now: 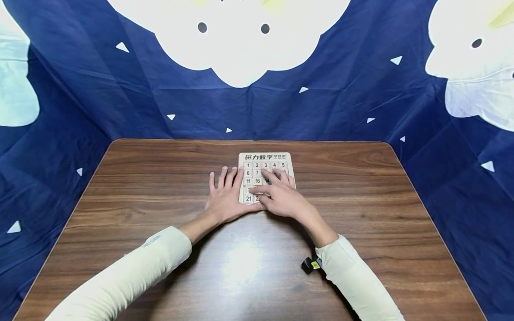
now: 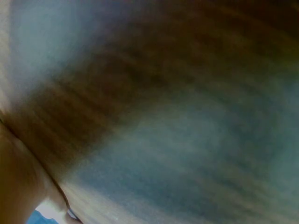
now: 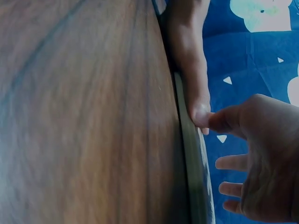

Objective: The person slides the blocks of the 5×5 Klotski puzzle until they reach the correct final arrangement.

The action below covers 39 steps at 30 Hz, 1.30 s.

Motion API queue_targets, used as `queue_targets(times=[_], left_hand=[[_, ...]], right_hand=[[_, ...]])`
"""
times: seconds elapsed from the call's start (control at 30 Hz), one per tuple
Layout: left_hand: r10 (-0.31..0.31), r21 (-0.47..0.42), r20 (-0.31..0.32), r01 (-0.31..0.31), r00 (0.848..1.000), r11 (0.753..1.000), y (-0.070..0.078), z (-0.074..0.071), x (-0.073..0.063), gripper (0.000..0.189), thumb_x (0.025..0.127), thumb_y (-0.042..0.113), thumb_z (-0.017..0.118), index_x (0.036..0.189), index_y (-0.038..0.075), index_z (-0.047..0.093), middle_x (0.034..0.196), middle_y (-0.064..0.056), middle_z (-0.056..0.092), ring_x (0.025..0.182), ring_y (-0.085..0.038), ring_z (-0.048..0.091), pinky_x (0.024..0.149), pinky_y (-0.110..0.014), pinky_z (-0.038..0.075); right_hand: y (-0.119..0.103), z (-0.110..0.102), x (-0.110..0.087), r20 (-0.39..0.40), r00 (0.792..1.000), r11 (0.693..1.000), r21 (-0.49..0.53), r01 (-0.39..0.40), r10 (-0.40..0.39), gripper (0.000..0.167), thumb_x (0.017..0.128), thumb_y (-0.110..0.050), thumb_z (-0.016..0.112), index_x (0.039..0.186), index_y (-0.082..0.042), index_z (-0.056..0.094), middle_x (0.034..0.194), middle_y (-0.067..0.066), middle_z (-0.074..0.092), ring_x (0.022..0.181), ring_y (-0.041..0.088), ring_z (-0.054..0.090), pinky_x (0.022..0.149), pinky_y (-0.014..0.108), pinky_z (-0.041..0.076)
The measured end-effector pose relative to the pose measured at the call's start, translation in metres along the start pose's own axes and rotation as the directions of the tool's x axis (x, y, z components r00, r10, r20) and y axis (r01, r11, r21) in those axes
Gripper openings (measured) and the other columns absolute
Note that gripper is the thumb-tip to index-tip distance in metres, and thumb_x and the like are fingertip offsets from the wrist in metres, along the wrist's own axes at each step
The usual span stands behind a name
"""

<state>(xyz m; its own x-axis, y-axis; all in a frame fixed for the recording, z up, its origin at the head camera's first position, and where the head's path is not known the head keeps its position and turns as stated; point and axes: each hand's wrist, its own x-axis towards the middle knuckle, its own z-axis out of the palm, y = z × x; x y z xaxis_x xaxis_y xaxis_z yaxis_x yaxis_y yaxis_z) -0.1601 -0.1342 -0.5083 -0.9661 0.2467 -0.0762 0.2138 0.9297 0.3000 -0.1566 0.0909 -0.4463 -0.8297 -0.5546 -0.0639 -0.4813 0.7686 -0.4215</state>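
A pale number slide puzzle (image 1: 242,157) lies flat on the table with rows of square numbered tiles. My left hand (image 1: 226,200) lies spread along its left side, thumb stretched by the near edge. Over the right part of the board, my right hand (image 1: 286,199) reaches in with fingertips on the tiles, hiding several numbers. The right wrist view shows the puzzle's side edge (image 3: 188,154), with the left thumb (image 3: 198,105) against it. There the right hand (image 3: 271,158) has its thumb right at the left thumb's tip. Blurred skin (image 2: 18,177) fills the left wrist view's lower left corner.
The brown wood-grain table (image 1: 140,196) extends around the puzzle. A blue cloth (image 1: 136,98) with white clouds and triangles hangs behind and at both sides. A small black device (image 1: 307,265) sits at the right sleeve (image 1: 353,276).
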Motion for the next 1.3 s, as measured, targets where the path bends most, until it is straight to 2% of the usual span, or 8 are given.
queue_targets(times=[0.2, 0.37, 0.53, 0.73, 0.9, 1.1, 1.17, 1.3], left_hand=[[0.001, -0.013, -0.001, -0.001, 1.0, 1.0, -0.001, 0.001, 0.0, 0.147, 0.077, 0.108, 0.057, 0.184, 0.022, 0.005, 0.192, -0.014, 0.015, 0.179, -0.041, 0.0, 0.141, -0.069, -0.013], [0.005, -0.009, -0.01, -0.006, 1.0, 1.0, -0.002, 0.001, 0.0, 0.146, 0.077, 0.106, 0.059, 0.184, 0.02, 0.008, 0.191, -0.015, 0.017, 0.179, -0.042, 0.002, 0.141, -0.07, -0.011], [0.009, -0.008, -0.011, -0.009, 1.0, 1.0, -0.002, 0.001, 0.0, 0.145, 0.079, 0.103, 0.061, 0.184, 0.017, 0.011, 0.19, -0.016, 0.019, 0.179, -0.042, 0.002, 0.141, -0.071, -0.01], [0.015, -0.014, -0.012, -0.015, 1.0, 1.0, -0.001, 0.001, 0.0, 0.144, 0.08, 0.102, 0.063, 0.184, 0.017, 0.011, 0.19, -0.016, 0.02, 0.179, -0.043, 0.003, 0.141, -0.071, -0.009], [0.011, 0.006, -0.016, -0.011, 1.0, 1.0, -0.004, 0.001, 0.0, 0.142, 0.08, 0.101, 0.063, 0.184, 0.018, 0.011, 0.19, -0.017, 0.021, 0.179, -0.044, 0.005, 0.141, -0.072, -0.008], [0.016, -0.018, -0.023, -0.017, 1.0, 1.0, -0.005, 0.002, 0.001, 0.145, 0.078, 0.105, 0.061, 0.184, 0.02, 0.01, 0.19, -0.016, 0.02, 0.179, -0.042, 0.003, 0.141, -0.071, -0.008], [0.018, -0.021, -0.022, -0.019, 1.0, 1.0, -0.005, 0.002, 0.001, 0.146, 0.077, 0.106, 0.061, 0.184, 0.02, 0.01, 0.19, -0.016, 0.02, 0.179, -0.042, 0.003, 0.141, -0.071, -0.008], [0.022, -0.01, -0.029, -0.022, 0.999, 1.0, -0.004, 0.003, 0.0, 0.145, 0.078, 0.105, 0.061, 0.184, 0.018, 0.012, 0.19, -0.017, 0.02, 0.179, -0.043, 0.004, 0.141, -0.072, -0.008]], right_hand=[[0.007, -0.007, -0.005, -0.033, 0.998, 0.998, -0.011, -0.063, 0.062, 0.033, 0.111, -0.028, 0.063, 0.136, -0.033, 0.084, 0.184, 0.017, 0.038, 0.169, 0.054, 0.026, 0.132, 0.073, 0.025], [0.005, -0.004, 0.004, -0.026, 0.999, 1.0, 0.023, -0.021, 0.022, 0.036, 0.111, -0.028, 0.062, 0.143, -0.03, 0.08, 0.185, 0.019, 0.034, 0.17, 0.054, 0.024, 0.135, 0.075, 0.021], [0.008, 0.009, 0.016, -0.032, 0.999, 1.0, 0.015, 0.023, -0.022, 0.045, 0.113, -0.03, 0.055, 0.154, -0.035, 0.071, 0.186, 0.022, 0.03, 0.169, 0.057, 0.023, 0.137, 0.075, 0.018], [-0.004, 0.003, 0.006, 0.003, 1.0, 1.0, -0.023, -0.005, 0.005, 0.043, 0.111, -0.024, 0.058, 0.15, -0.031, 0.075, 0.185, 0.021, 0.034, 0.17, 0.057, 0.023, 0.135, 0.076, 0.02], [-0.007, 0.005, 0.0, 0.019, 1.0, 1.0, -0.019, 0.024, -0.024, 0.042, 0.113, -0.027, 0.057, 0.151, -0.031, 0.075, 0.185, 0.021, 0.032, 0.17, 0.058, 0.022, 0.135, 0.077, 0.02], [0.003, 0.002, 0.005, -0.049, 0.997, 0.997, -0.041, -0.058, 0.056, 0.043, 0.114, -0.033, 0.057, 0.154, -0.031, 0.072, 0.186, 0.02, 0.032, 0.169, 0.057, 0.026, 0.133, 0.074, 0.025], [0.006, 0.002, 0.007, -0.047, 0.996, 0.995, -0.056, -0.079, 0.077, 0.043, 0.114, -0.034, 0.056, 0.154, -0.031, 0.072, 0.186, 0.02, 0.032, 0.169, 0.057, 0.026, 0.132, 0.074, 0.026], [0.002, 0.004, 0.01, -0.016, 0.998, 0.997, -0.049, -0.065, 0.064, 0.045, 0.115, -0.035, 0.055, 0.157, -0.031, 0.07, 0.186, 0.021, 0.031, 0.17, 0.057, 0.024, 0.134, 0.074, 0.023]])
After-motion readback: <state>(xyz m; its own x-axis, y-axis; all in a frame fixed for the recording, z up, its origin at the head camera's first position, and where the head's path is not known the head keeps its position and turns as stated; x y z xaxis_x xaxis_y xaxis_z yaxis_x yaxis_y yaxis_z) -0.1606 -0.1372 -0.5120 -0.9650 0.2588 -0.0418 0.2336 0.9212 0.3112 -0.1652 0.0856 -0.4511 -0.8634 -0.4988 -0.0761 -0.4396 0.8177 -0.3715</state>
